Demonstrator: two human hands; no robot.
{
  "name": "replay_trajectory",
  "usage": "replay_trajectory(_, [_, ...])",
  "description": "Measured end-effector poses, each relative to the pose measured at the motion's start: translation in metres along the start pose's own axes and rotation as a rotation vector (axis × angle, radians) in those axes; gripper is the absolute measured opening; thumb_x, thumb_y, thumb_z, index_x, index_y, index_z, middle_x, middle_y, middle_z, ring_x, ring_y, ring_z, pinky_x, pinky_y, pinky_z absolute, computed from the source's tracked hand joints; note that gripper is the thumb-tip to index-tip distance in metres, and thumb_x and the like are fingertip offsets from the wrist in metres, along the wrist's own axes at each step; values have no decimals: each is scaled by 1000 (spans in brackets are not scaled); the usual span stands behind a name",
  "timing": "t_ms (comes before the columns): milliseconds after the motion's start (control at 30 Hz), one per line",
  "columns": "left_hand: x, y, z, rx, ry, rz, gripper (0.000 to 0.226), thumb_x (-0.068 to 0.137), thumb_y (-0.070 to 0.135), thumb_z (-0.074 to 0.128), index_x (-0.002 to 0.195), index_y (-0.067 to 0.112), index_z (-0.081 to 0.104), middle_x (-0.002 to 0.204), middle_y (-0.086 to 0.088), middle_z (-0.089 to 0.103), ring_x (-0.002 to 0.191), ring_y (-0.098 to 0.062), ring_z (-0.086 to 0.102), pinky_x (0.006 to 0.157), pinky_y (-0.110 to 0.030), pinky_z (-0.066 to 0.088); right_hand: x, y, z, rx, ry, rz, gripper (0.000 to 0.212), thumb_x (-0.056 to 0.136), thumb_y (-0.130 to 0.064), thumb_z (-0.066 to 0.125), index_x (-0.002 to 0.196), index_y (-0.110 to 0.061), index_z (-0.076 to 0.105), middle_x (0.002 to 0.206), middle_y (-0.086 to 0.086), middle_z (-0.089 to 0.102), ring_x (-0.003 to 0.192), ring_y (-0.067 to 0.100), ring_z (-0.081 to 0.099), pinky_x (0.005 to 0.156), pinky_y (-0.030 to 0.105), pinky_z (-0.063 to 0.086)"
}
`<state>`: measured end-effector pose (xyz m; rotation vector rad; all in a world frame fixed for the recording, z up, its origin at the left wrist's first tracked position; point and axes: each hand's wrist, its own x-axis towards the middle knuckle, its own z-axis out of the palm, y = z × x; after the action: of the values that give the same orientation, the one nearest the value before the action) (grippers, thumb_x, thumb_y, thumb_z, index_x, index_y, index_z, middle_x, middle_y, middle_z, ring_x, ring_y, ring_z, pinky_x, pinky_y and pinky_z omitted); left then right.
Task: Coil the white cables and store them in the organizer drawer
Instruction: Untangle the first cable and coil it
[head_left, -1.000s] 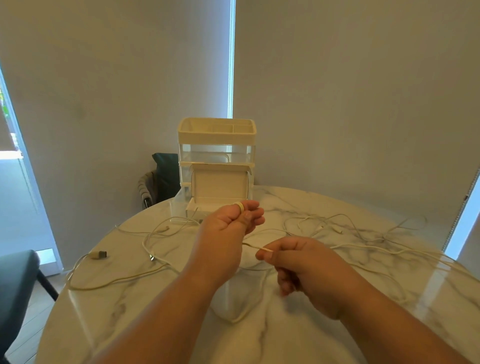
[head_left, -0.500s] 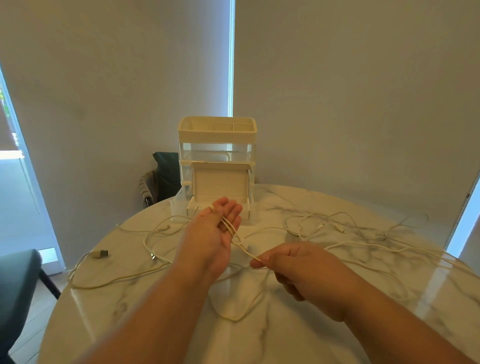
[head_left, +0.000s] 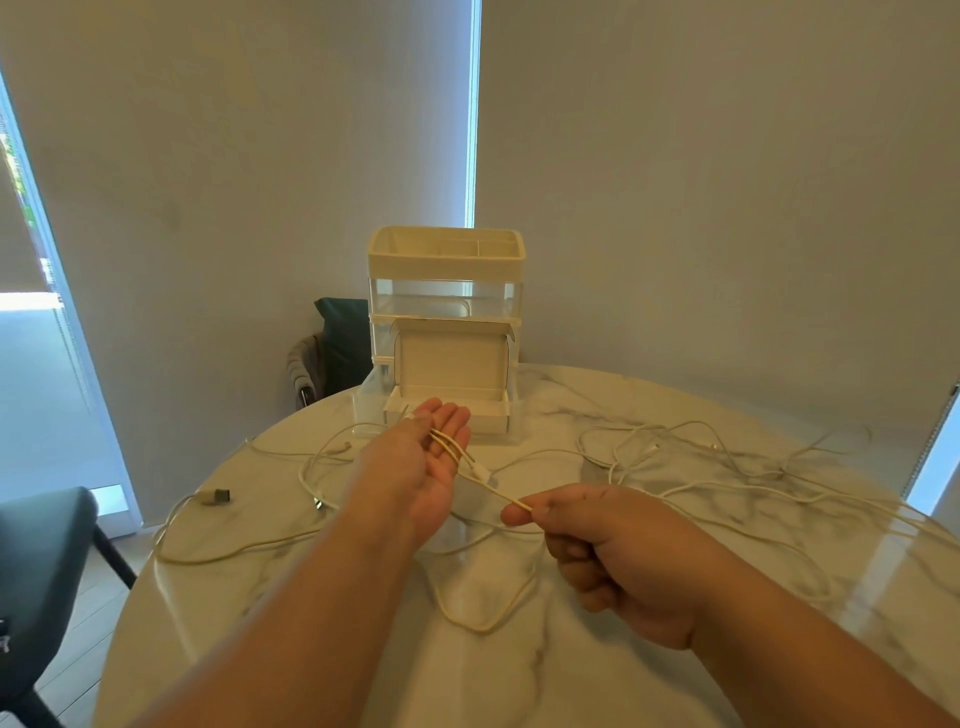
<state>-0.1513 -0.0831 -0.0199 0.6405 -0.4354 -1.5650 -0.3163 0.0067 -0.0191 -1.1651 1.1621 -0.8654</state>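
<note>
A white cable (head_left: 485, 621) runs in a few strands across the palm of my left hand (head_left: 434, 470), which is raised over the marble table (head_left: 597, 675) with straight fingers. Its thumb pins the cable's end against the forefinger. My right hand (head_left: 618, 556) pinches the same cable between thumb and forefinger, a short way right of the left palm; the slack hangs in a loop on the table below. The cream and clear organizer (head_left: 447, 260) stands just beyond my left hand. Its bottom drawer (head_left: 371, 402) is pulled out, with an open-lidded white box in it.
More white cables (head_left: 727, 467) sprawl tangled over the right half of the table. Another cable with a dark plug (head_left: 215, 497) lies at the left edge. A dark chair (head_left: 36, 571) stands at the left, and another chair (head_left: 337, 348) behind the table.
My left hand has gone from curled to straight fingers, and cable strands now lie across its palm. My right hand has drawn the cable back a little to the right.
</note>
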Motion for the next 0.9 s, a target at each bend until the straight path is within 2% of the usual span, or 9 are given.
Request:
replay_trajectory(133, [0,-4,0,70,-18,43,25,105,12,41,120,1,57,106,-12,70,86,-16,72,94,-34,51,-1,0,0,-24,11,-33,25,99,-17,52,107,-4,71,55,-5,28,47,8,19,44,20,15])
replay_trajectory(200, [2,-4,-2,33,-7,46,23,104,12,43,116,1,59,97,-9,70,66,-8,70,90,-33,54,-1,1,2,-28,9,-41,25,98,-18,53,107,-4,71,56,-5,28,48,8,20,45,21,14])
replay_trajectory(267, [4,-4,-2,4,-3,49,22,104,11,42,114,1,59,92,-8,69,56,-5,64,88,-33,54,-1,2,3,-29,3,-43,23,98,-16,53,107,-4,71,56,-4,28,47,8,20,45,21,14])
replay_trajectory(333, [4,-4,-1,-2,3,51,21,104,11,41,111,1,59,92,-9,68,63,-9,66,88,-34,54,0,4,5,-35,-9,-42,22,97,-15,54,107,-3,70,55,-4,27,47,9,19,45,21,15])
replay_trajectory(467, [3,-3,-1,33,19,68,22,105,12,39,109,2,58,96,-12,69,93,-24,70,96,-39,50,2,6,6,-45,-2,-43,22,99,-14,52,106,-4,70,54,-5,27,46,8,18,41,19,17])
replay_trajectory(633, [-1,-2,-1,40,12,88,20,104,14,43,109,3,59,90,-11,70,92,-25,72,95,-39,52,2,6,6,-66,37,-55,21,98,-15,53,103,-6,72,54,-4,30,46,9,21,42,20,19])
replay_trajectory(700, [-4,-4,-1,212,-36,164,23,104,15,43,109,4,62,87,-10,73,93,-22,73,91,-34,53,1,5,8,-76,53,-65,21,98,-15,54,102,-7,73,54,-4,31,46,9,22,43,20,19])
replay_trajectory(800, [-12,-11,2,676,-179,377,24,102,12,47,98,6,70,96,-6,74,93,-12,72,90,-29,53,0,1,6,-45,91,-92,22,98,-15,53,102,-6,74,56,-3,29,47,10,22,45,22,18])
replay_trajectory(900, [-15,-18,1,874,-281,440,22,100,13,51,99,19,71,97,2,76,98,-8,70,98,-35,49,-2,-4,1,-20,138,-126,21,96,-15,57,101,-3,73,56,-2,30,48,11,24,45,22,20])
